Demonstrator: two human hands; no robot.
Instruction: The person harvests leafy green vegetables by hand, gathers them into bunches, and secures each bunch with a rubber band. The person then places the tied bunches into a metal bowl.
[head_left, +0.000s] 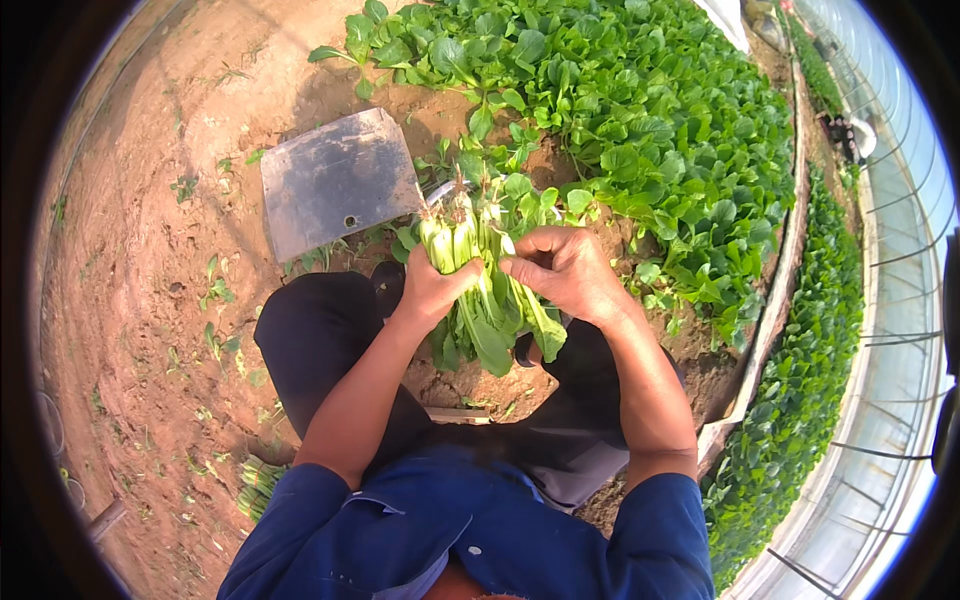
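A bunch of leafy greens (480, 300) hangs in front of me with its roots upward and its leaves downward. My left hand (439, 281) is wrapped around its pale stems, the thumb lying across the front. On the bunch's right side, my right hand (574, 274) pinches a stem between thumb and curled forefinger. The small brown roots (461, 199) stick out above both hands. Behind the roots shows a pale curved edge, mostly hidden, so I cannot tell what it belongs to.
A flat grey board (341, 180) with a small hole lies beyond my left knee. Dense leafy plants (660, 135) grow ahead and right, bordered by a pale strip (776, 315). Tied greens (259, 484) lie on bare soil (150, 300) at left. The greenhouse wall (900, 300) curves along the right.
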